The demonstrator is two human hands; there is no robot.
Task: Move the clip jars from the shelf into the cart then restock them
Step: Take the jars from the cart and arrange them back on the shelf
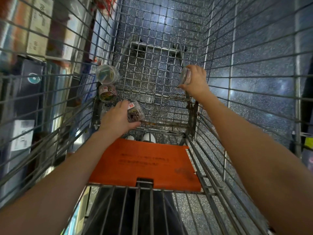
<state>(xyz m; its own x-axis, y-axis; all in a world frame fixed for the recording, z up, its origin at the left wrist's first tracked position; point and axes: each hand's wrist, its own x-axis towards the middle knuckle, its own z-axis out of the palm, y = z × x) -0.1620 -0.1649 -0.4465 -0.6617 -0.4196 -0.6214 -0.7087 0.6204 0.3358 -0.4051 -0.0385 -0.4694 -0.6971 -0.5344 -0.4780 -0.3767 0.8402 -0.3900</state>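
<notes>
I look down into a wire shopping cart (pixel 152 68). My left hand (pixel 116 117) grips a clear clip jar with brownish clips and a red label (pixel 135 112), low over the cart floor near the left side. My right hand (pixel 194 80) holds another clear jar (pixel 185 76) by its side, close to the cart's right wall. Two more clear jars of coloured clips lie on the cart floor by the left wall, one with its lid facing me (pixel 107 75) and one with a red label (pixel 108 93) just below it.
An orange plastic child-seat flap (pixel 145 163) lies folded at the cart's near end. Shelves with boxes (pixel 39 26) stand left of the cart. Speckled dark floor tiles (pixel 254 56) show through the wire. White shoe tips (pixel 149 138) peek out below the flap.
</notes>
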